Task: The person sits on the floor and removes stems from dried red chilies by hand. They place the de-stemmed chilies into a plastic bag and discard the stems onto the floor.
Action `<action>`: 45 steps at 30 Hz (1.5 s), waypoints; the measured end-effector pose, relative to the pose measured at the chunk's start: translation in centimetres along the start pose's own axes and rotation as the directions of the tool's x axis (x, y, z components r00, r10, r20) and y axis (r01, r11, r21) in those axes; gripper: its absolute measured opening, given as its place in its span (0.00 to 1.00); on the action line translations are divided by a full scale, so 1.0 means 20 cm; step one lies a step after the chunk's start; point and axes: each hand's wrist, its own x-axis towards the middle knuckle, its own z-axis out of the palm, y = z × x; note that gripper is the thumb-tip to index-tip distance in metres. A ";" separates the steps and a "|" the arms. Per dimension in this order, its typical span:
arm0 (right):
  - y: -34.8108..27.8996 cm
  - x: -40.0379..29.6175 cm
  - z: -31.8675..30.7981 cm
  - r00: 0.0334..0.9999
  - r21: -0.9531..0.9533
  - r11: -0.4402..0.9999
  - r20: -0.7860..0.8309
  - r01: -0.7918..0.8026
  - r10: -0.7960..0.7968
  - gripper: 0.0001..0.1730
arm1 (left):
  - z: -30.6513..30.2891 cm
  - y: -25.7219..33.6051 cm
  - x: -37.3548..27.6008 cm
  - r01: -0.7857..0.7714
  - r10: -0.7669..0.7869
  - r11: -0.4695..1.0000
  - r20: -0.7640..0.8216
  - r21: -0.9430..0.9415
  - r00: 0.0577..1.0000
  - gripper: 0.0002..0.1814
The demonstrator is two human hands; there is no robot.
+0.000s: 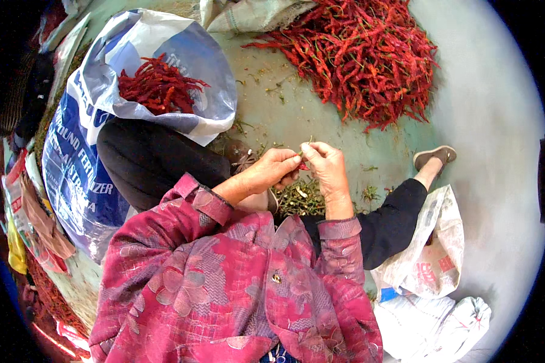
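Both hands meet in front of the body. Between the fingertips of my left hand [278, 169] a red chili pepper [303, 166] shows, mostly hidden by the fingers. My right hand [323, 164] pinches its green stem [309, 141] between thumb and forefinger. Below the hands, a heap of green stems [299, 197] lies on the floor. At the upper right is a large pile of red chili peppers [368, 59], many with green stems. A blue and white woven plastic sack [81, 168] stands open at the left, with red chili peppers [161, 86] inside.
Scattered stem bits [277, 90] lie on the greenish floor [263, 122]. The person's shod foot [435, 156] is at the right, above a whitish sack [440, 258] and a folded white sack [431, 324]. Plastic bags [41, 218] and more red peppers [56, 295] lie at the far left.
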 end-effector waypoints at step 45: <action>0.29 0.92 -0.26 0.903 -0.719 0.669 -0.394 -0.189 -0.168 0.17 | -0.07 0.02 0.17 0.006 0.184 0.716 -0.196 0.698 0.963 0.15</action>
